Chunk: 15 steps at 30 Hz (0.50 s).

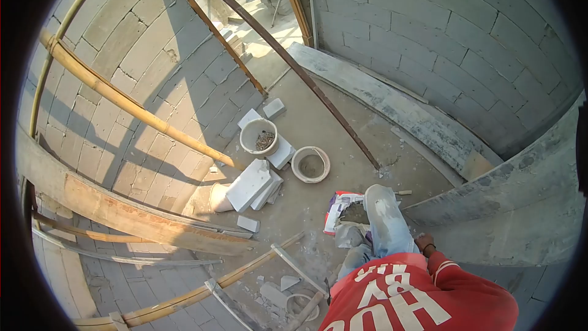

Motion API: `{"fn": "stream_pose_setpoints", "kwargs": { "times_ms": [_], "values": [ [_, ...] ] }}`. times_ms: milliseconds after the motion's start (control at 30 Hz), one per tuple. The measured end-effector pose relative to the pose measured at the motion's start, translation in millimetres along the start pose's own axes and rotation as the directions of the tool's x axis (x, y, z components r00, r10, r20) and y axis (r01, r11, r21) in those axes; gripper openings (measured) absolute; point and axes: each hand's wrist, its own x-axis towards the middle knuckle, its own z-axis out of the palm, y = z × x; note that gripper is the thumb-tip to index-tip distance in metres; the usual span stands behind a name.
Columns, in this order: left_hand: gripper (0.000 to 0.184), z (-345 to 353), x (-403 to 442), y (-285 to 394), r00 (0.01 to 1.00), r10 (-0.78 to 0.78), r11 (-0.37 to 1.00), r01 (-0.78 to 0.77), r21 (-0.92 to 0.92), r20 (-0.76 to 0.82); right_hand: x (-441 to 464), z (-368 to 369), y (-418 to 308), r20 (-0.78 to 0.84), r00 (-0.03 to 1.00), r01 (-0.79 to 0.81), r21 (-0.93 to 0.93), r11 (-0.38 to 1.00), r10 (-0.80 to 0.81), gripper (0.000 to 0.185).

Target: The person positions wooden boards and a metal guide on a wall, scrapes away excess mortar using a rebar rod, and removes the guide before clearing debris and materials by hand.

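Note:
My right hand [424,242], with a dark band at its wrist, is beside my jeans-covered leg and near the lower edge of a large grey board [502,208]. Its fingers are small and shadowed, so I cannot make out their shape or anything in them. My left hand is out of view. Ahead of my legs lies an opened red and white bag [334,213] with grey material in it. A small light handle [403,192] shows just right of my leg. Farther ahead are a round tub [311,165] and a white bucket [258,137] with dark bits inside.
White blocks [250,185] are stacked left of the tub. A rusty metal bar [294,67] slants down to the floor. Bamboo poles [141,112] and a curved board [122,208] cross the left side. A long plank [392,104] lies along the right block wall [422,30].

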Motion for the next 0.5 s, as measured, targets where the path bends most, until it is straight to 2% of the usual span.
{"fn": "stream_pose_setpoints", "kwargs": {
  "times_ms": [33,67,100,233,367,433,500],
  "values": [
    [0.075,16.8,16.9,22.3,0.996,0.027,1.000,-0.026,-0.009,0.091,23.3,8.7,-8.5,-0.080,0.992,0.093,-0.056,0.994,-0.097,0.022],
    [0.075,32.2,31.4,40.6,0.984,0.042,0.999,-0.042,-0.004,0.171,33.8,4.4,-24.8,-0.026,0.986,0.163,0.051,0.985,-0.162,0.025],
    [0.074,45.7,43.7,54.8,0.970,0.049,0.999,-0.050,0.001,0.237,57.0,13.4,-39.6,-0.026,0.983,0.183,0.064,0.981,-0.181,0.025],
    [0.074,79.4,75.4,69.6,0.919,-0.036,0.996,0.000,0.090,0.392,110.7,12.7,-103.3,0.047,0.994,0.089,0.223,0.971,-0.102,0.025],
    [0.074,89.8,82.3,23.8,0.862,-0.332,0.928,0.226,0.296,0.382,165.0,4.1,-127.8,0.119,0.993,-0.032,0.270,0.962,-0.001,0.026],
    [0.074,94.4,77.3,0.6,0.788,-0.531,0.821,0.389,0.417,0.312,200.0,-4.3,-123.5,0.181,0.980,-0.135,0.269,0.954,0.088,0.026],
    [0.073,101.6,63.8,-5.8,0.665,-0.719,0.657,0.553,0.513,0.204,244.7,-20.8,-124.4,0.252,0.951,-0.246,0.268,0.932,0.179,0.026]
  ]
}}
